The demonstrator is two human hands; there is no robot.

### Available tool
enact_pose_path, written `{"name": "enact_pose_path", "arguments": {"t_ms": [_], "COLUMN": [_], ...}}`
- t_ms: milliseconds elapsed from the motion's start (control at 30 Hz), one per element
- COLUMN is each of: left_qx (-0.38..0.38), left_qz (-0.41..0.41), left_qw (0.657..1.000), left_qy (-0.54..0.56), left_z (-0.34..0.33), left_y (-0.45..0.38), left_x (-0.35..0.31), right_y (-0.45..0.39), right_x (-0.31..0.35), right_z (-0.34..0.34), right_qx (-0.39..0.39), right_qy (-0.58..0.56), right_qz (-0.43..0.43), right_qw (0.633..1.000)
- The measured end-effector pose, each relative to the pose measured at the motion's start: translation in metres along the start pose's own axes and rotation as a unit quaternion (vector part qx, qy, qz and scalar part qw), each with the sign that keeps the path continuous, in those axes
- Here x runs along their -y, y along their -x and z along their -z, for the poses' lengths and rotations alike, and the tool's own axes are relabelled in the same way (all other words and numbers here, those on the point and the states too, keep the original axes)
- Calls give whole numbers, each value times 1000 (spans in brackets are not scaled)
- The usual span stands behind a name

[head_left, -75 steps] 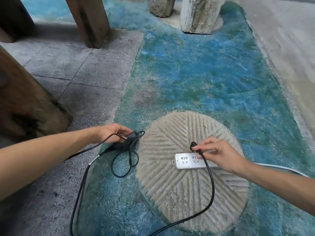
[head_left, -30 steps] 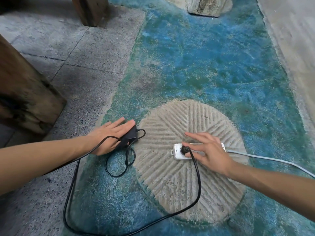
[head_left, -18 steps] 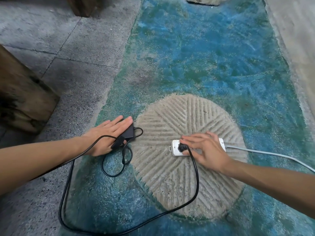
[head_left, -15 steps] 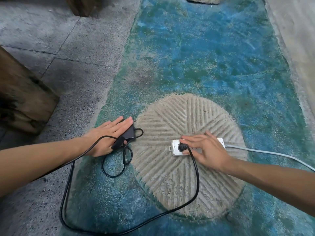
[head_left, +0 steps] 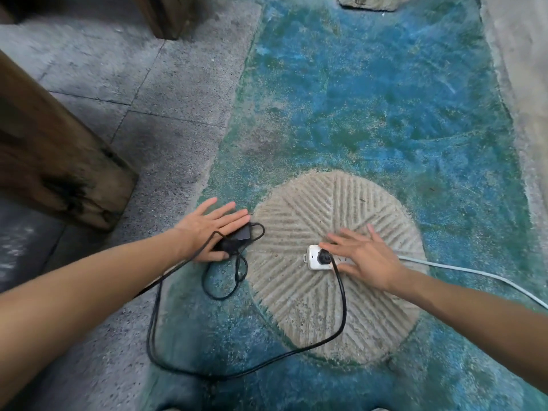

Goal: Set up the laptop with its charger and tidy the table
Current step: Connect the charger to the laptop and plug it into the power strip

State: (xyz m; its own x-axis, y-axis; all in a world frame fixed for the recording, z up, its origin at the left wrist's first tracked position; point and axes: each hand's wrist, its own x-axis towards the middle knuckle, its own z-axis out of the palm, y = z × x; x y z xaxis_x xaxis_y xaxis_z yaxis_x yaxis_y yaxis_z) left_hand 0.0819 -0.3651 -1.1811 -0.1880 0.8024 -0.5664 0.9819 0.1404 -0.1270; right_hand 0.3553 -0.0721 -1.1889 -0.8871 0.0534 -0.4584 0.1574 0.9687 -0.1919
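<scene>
A white power strip lies on a round grooved millstone set in the floor. The charger's black plug sits in the strip's left socket. My right hand lies over the strip with fingers spread and straight. The black charger brick rests on the floor at the stone's left edge, partly under my left hand, whose fingers are straight. The black cord loops from the plug down and round to the left.
The strip's grey cable runs off to the right. A thick wooden post stands at the left and another at the top. The floor is blue-green painted concrete with grey slabs on the left.
My right hand pushed the plug into the power strip and has now opened, fingers lifting and spreading. My left hand has flattened over the charger brick. The view has shifted slightly.
</scene>
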Motion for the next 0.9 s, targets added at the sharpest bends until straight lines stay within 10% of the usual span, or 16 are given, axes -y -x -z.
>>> {"name": "enact_pose_path", "arguments": {"t_ms": [167,900], "left_qx": [60,-120], "left_qz": [39,260], "left_qw": [997,877], "left_qy": [4,386], "left_z": [81,444], "left_y": [45,418], "left_x": [-6,-96], "right_y": [40,304], "right_x": [25,216], "right_z": [57,482], "right_qx": [-6,-31], "right_qy": [60,2], "right_qz": [-65,-101], "right_qw": [996,994]}}
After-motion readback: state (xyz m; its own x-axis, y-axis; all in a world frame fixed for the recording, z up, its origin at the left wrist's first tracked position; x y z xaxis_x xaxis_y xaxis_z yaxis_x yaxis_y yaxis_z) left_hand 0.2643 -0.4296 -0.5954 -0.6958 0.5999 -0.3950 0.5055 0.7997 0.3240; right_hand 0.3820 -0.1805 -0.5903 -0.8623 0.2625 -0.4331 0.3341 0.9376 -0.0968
